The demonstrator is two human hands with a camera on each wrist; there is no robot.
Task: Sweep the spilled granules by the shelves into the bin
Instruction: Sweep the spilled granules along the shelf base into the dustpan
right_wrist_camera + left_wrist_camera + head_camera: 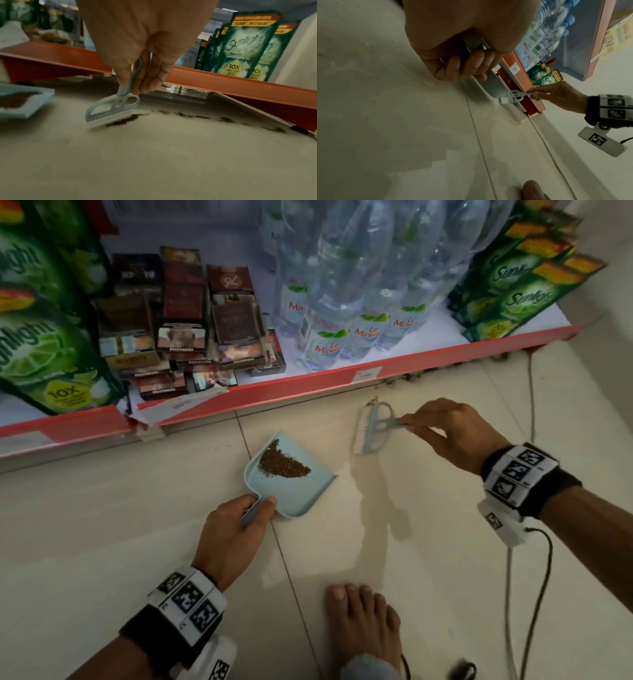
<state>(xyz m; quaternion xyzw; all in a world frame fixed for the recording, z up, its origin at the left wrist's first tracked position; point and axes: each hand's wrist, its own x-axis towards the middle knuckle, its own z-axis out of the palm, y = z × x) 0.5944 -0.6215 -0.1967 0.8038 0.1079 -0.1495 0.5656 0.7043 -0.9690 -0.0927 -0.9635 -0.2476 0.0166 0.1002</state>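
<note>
A small light-blue dustpan (301,491) lies on the floor tiles with a heap of brown granules (282,462) in it. My left hand (236,535) grips its handle (473,43). My right hand (452,429) pinches the thin handle of a light-blue mini brush (371,429), whose white bristles (111,119) touch the floor to the right of the pan. Loose dark granules (126,120) lie at the bristles and trail (193,115) along the foot of the red shelf edge (223,83). No bin is in view.
The low shelf (308,378) holds water bottles (342,302), green soap pouches (513,292) and stacked cigarette packs (185,320). A bare foot (363,625) stands near me. A cable (531,594) runs from my right wrist across the floor.
</note>
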